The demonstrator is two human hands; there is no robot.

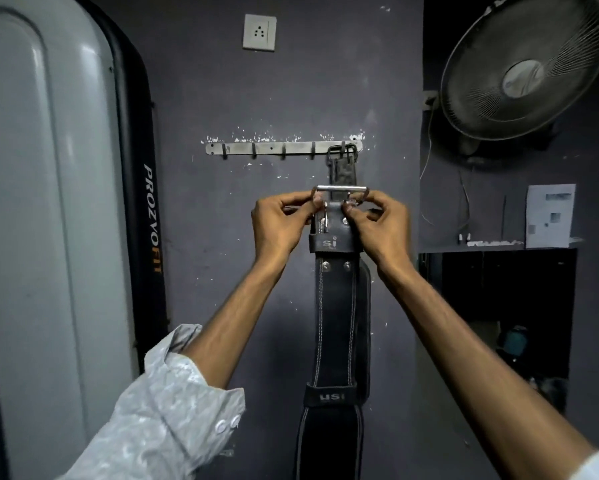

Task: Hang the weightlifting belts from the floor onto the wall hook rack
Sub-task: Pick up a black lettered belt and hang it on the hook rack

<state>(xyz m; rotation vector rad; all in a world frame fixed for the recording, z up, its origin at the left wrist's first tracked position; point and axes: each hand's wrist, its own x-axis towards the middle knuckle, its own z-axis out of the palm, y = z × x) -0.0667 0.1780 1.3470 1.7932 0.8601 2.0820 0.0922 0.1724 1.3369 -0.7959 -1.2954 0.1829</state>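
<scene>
A black leather weightlifting belt (pixel 337 323) with white stitching hangs down in front of the dark wall. My left hand (pixel 280 225) and my right hand (pixel 377 225) pinch its silver buckle (pixel 341 189) from both sides, a little below the rack. The metal wall hook rack (pixel 266 147) is screwed to the wall above my hands, with several bare hooks on its left. A second, worn belt (pixel 341 169) hangs by its buckle from a hook at the rack's right end, mostly hidden behind the belt that I hold.
A large grey machine casing (pixel 48 220) with a black edge fills the left side. A wall fan (pixel 526 67) sits at the upper right, above a shelf (pixel 498 244) with a paper sheet. A white socket (pixel 259 32) is above the rack.
</scene>
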